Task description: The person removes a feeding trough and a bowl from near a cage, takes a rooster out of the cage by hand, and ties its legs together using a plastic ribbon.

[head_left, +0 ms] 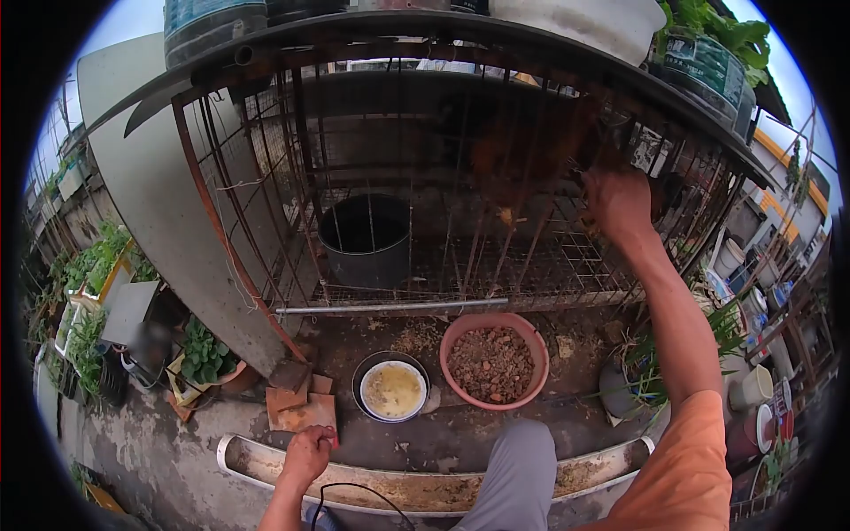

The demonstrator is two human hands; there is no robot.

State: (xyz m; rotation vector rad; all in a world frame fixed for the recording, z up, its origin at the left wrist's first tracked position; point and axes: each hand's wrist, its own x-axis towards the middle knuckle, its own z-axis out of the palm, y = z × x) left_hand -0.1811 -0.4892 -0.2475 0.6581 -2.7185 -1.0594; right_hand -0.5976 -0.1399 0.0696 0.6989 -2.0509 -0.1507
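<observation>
My right hand [617,203] is raised to the right part of the rusty wire cage [266,308]. Its fingers are closed at the bars, and what they grip is too dark to make out. Behind the bars near it is a reddish-brown chicken [522,155], blurred and in shadow. My left hand [307,457] is low at the front, closed with a small red thing [333,435] at its fingertips. Below the cage stand a bowl of yellowish liquid [393,391] and a pink basin of brown soil-like lumps [494,361].
Inside the cage sits a black bucket [365,241]. A long white trough [567,476] crosses the ground before my knee [513,469]. Broken tiles [303,411] lie left of the bowl. Potted plants [205,352] stand at left, with buckets [751,389] at right.
</observation>
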